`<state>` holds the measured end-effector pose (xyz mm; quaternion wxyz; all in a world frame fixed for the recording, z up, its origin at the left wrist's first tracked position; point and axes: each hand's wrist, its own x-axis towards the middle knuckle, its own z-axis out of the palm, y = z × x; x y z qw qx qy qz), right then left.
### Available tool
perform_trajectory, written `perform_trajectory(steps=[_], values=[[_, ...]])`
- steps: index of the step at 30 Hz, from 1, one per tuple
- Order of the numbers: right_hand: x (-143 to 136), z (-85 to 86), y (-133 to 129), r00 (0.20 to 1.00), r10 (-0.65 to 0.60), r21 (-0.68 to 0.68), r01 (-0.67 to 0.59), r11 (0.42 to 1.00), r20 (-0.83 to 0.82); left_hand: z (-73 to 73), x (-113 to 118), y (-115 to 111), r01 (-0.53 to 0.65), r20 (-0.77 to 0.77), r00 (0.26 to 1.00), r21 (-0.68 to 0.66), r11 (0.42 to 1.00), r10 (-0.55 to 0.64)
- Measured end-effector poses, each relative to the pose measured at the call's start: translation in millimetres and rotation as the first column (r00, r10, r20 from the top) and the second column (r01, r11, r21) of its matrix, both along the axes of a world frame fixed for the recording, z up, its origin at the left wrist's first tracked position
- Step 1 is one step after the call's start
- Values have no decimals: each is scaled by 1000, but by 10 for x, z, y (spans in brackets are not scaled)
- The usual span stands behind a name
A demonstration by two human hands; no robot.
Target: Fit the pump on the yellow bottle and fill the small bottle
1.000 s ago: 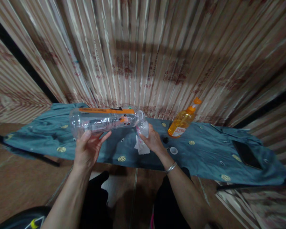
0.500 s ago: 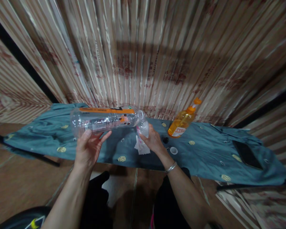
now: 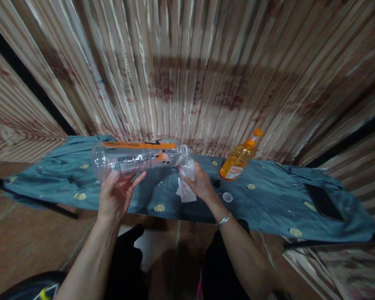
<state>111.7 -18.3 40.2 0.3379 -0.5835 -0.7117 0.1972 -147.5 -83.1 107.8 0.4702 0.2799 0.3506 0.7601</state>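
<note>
A large clear plastic bottle point(image 3: 137, 157) with an orange and grey label lies on its side in the air. My left hand point(image 3: 116, 192) is closed around its base end from below, some fingers hidden behind it. Its neck meets the mouth of a small clear bottle point(image 3: 187, 166), which stands upright and slightly tilted. My right hand point(image 3: 201, 181) wraps round that small bottle. Its pinkish label hangs partly loose, and a torn-edged whitish piece point(image 3: 187, 193) shows below. Whether any liquid passes between the bottles, I cannot tell.
An orange pump bottle point(image 3: 237, 161) stands right of my hands. Close by lie a small dark cap point(image 3: 217, 183) and a round whitish cap point(image 3: 228, 197). A black phone point(image 3: 323, 202) rests at the right on the teal cloth point(image 3: 268, 208). A striped curtain point(image 3: 187, 75) hangs behind.
</note>
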Motion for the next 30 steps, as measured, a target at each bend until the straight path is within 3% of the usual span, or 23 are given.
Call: perform_trajectory(steps=[10,19,30], values=[[10,-37,24,1000,3,20,-3,1000,-11,-3,36,8,-22,33,999,14,1000,22],[18,-72,47,1000,1,17,-1,1000,-14,40,64,8,-4,-53,999,45,999,7],[12,-21,20,1000,6,1,-6,1000,-6,23,70,25,-13,-38,999,42,999,15]])
